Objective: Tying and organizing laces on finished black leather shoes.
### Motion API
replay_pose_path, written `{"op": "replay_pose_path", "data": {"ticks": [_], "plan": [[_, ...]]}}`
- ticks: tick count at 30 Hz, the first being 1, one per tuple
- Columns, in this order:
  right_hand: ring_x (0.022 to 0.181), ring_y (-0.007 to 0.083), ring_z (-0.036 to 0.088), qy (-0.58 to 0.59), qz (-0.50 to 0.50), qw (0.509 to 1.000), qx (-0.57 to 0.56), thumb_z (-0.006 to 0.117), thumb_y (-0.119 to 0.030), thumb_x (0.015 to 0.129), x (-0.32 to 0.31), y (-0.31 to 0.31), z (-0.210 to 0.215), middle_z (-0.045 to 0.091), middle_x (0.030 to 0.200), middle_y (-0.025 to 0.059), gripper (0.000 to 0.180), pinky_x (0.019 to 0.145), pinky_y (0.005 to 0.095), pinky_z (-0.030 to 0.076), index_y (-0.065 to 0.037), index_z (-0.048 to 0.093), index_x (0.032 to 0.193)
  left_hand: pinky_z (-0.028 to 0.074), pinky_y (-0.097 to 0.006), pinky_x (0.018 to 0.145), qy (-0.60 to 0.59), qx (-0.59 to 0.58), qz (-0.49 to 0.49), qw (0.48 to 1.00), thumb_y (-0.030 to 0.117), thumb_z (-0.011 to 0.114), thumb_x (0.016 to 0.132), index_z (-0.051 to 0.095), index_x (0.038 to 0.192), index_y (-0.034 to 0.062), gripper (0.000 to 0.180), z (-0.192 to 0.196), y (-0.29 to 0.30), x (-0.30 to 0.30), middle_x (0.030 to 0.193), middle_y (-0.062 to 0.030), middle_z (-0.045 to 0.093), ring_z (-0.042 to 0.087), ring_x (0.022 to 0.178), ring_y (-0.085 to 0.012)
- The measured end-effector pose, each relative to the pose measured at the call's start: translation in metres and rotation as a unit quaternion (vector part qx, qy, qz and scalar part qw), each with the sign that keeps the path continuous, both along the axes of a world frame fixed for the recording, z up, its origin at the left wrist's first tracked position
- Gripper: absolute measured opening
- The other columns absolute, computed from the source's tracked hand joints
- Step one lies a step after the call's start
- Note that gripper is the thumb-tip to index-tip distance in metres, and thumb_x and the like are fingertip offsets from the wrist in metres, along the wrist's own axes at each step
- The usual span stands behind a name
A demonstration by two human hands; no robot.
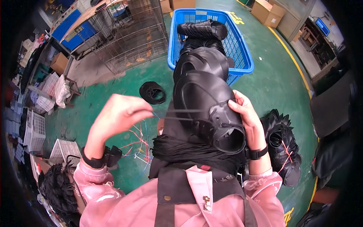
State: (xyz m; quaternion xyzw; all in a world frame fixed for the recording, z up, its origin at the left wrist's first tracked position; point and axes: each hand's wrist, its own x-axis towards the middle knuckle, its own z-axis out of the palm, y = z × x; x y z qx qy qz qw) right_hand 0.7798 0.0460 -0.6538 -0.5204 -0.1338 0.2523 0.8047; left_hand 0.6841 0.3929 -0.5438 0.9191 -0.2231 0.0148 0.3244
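Note:
Across my lap lies a long stack of glossy black moulded pieces [206, 89], nested in one another and reaching up into the blue basket. My right hand [245, 109] grips the nearest piece at its right side, thumb on top and the other fingers partly hidden around its edge. The near end of that piece has a round opening and small holes. My left hand [121, 113] is closed in a pinch to the left of the stack. From its fingertips a dark thin cord [174, 114], blurred by motion, stretches to the piece near its holes.
The blue plastic basket [247, 70] stands ahead, beside a wire cage [128, 49]. A black ring-shaped piece [153, 92] lies on the green floor. Red, blue and white strands [141, 145] hang near my left forearm. Another tied black stack [285, 151] sits right; white crates [36, 130] stand left.

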Motion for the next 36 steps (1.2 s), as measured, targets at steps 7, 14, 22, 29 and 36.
{"op": "replay_pose_path", "data": {"ticks": [7, 14, 22, 29, 36], "plan": [[0.106, 0.0156, 0.059, 0.017, -0.013, 0.997, 0.077, 0.067, -0.011, 0.085, 0.005, 0.004, -0.016, 0.060, 0.120, 0.0091, 0.046, 0.095, 0.0302, 0.046, 0.002, 0.050, 0.125, 0.047, -0.031, 0.056, -0.214, 0.127, 0.015, 0.969, 0.010, 0.072, 0.078, 0.061, 0.071, 0.0017, 0.015, 0.014, 0.011, 0.019, 0.066, -0.0068, 0.062, 0.059, 0.058, -0.0161], [0.111, 0.0178, 0.058, 0.061, -0.005, 0.988, 0.141, 0.058, -0.009, 0.091, 0.004, 0.009, -0.031, 0.056, 0.127, 0.0111, 0.043, 0.097, 0.0308, 0.046, 0.003, 0.045, 0.130, 0.042, -0.028, 0.049, 0.178, -0.382, 0.120, 0.899, 0.018, 0.059, 0.094, 0.057, 0.084, 0.0058, 0.016, -0.010, -0.021, 0.042, 0.058, 0.0047, 0.046, 0.051, 0.051, -0.0109], [0.111, 0.0165, 0.057, 0.107, -0.079, 0.984, 0.117, 0.054, -0.021, 0.095, -0.022, -0.011, -0.011, 0.058, 0.125, 0.0060, 0.044, 0.099, 0.0316, 0.045, -0.003, 0.046, 0.134, 0.049, -0.031, 0.063, -0.121, 0.046, 0.185, 0.974, 0.016, 0.067, 0.083, 0.066, 0.085, 0.0013, 0.015, -0.017, 0.011, 0.072, 0.076, -0.0106, 0.066, 0.062, 0.067, -0.0266], [0.116, 0.0187, 0.055, 0.060, -0.083, 0.974, 0.200, 0.054, -0.014, 0.094, -0.009, -0.009, -0.034, 0.055, 0.128, 0.0109, 0.044, 0.100, 0.0320, 0.043, 0.002, 0.042, 0.133, 0.046, -0.039, 0.090, -0.245, 0.032, 0.073, 0.966, 0.013, 0.066, 0.082, 0.066, 0.098, 0.0050, 0.018, -0.045, -0.038, 0.063, 0.102, -0.0100, 0.064, 0.058, 0.102, -0.0289], [0.105, 0.0157, 0.058, -0.005, -0.106, 0.982, 0.155, 0.070, -0.018, 0.085, -0.022, 0.020, -0.006, 0.059, 0.116, 0.0080, 0.045, 0.095, 0.0307, 0.045, -0.002, 0.049, 0.122, 0.047, -0.034, 0.070, -0.193, -0.050, -0.004, 0.980, 0.012, 0.072, 0.077, 0.068, 0.083, 0.0045, 0.010, -0.042, -0.116, 0.034, 0.078, -0.0054, 0.062, 0.057, 0.076, -0.0236]]}}
